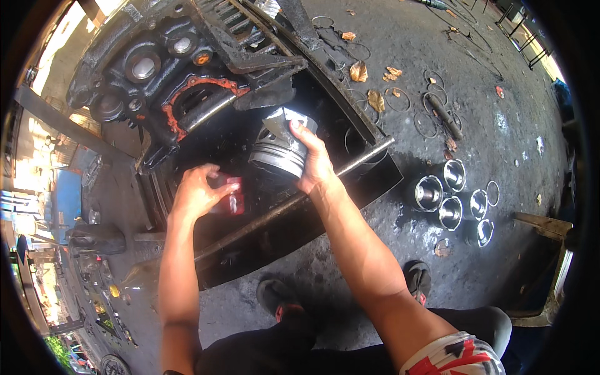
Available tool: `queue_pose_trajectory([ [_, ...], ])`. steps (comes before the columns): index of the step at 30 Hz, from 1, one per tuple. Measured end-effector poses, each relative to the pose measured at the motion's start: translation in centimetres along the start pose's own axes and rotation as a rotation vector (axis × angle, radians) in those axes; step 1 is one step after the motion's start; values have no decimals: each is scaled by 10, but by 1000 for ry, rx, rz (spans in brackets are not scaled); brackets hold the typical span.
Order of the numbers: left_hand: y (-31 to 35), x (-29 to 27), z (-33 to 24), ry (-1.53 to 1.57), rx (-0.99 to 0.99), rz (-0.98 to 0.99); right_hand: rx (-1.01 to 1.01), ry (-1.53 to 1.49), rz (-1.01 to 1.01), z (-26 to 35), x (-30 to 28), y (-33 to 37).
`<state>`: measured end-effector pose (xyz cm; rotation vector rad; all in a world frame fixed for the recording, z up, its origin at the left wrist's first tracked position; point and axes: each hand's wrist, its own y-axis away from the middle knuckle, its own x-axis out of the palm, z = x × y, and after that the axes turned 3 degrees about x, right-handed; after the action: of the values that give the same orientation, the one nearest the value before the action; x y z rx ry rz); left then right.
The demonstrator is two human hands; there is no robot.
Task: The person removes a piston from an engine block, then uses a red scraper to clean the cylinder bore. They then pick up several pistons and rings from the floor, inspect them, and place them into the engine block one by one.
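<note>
My right hand [314, 159] is closed round a silver engine piston [278, 153], its thumb over the upper rim. Ring grooves run round the piston's lower part, and it is held tilted above a black metal tray [262, 253]. To the left, my left hand [197, 190] is curled against a small red object [234, 197], with the thumb across it. Motion blurs that object, so its kind cannot be made out. Beyond both hands stands a greasy black engine block [144, 69] with orange-red sealant [167, 112] round an opening.
A metal bar [365, 156] crosses the tray's near side. On the floor at the right stand several round metal cylinders [450, 212], with thin rings [426, 124], a dark rod [445, 117] and dry leaves [359, 71] farther off. A wooden piece [542, 225] juts in at the right.
</note>
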<state>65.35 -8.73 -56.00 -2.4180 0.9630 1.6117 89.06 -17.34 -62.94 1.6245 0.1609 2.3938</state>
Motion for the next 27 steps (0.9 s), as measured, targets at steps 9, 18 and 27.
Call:
queue_pose_trajectory([
  [9,-11,82,-40,1325,99,142,-16,217,-94,1,12,8],
  [18,14,79,-32,1389,92,147,38,375,51,6,16,24],
  [27,12,76,-36,1153,92,-153,-95,604,118,2,39,6],
])
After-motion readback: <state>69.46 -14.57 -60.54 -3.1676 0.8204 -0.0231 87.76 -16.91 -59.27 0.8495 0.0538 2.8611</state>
